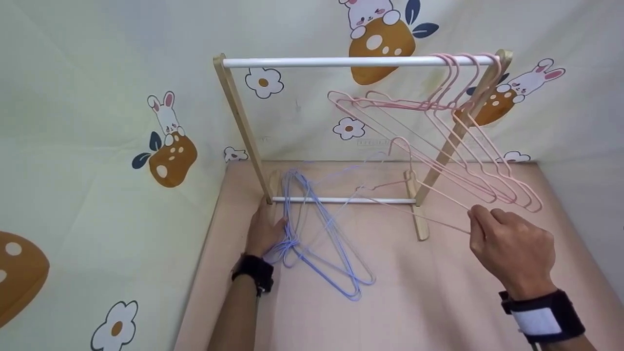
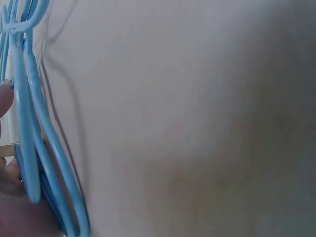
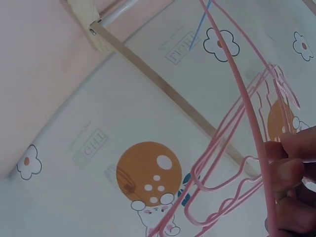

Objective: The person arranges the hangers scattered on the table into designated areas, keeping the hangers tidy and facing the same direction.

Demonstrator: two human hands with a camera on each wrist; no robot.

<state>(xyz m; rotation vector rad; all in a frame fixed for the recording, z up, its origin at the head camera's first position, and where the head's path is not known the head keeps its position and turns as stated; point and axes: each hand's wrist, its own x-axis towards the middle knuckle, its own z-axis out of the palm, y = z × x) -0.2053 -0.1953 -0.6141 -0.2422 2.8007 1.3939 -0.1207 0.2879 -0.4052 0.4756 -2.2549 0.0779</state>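
Pink hangers (image 1: 437, 106) on top rail (image 1: 312, 62); blue hangers (image 1: 291, 242) near lower bar (image 1: 387, 201).

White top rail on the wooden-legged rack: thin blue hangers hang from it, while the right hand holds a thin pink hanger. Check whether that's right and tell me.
Not quite: the thin triangular hangers on the white top rail are pink, not blue, as the head view shows. The right hand does hold a thin pink hanger.

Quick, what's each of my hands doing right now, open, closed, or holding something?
Left hand: closed, holding a bunch of blue hangers.
Right hand: closed, gripping one pink hanger.
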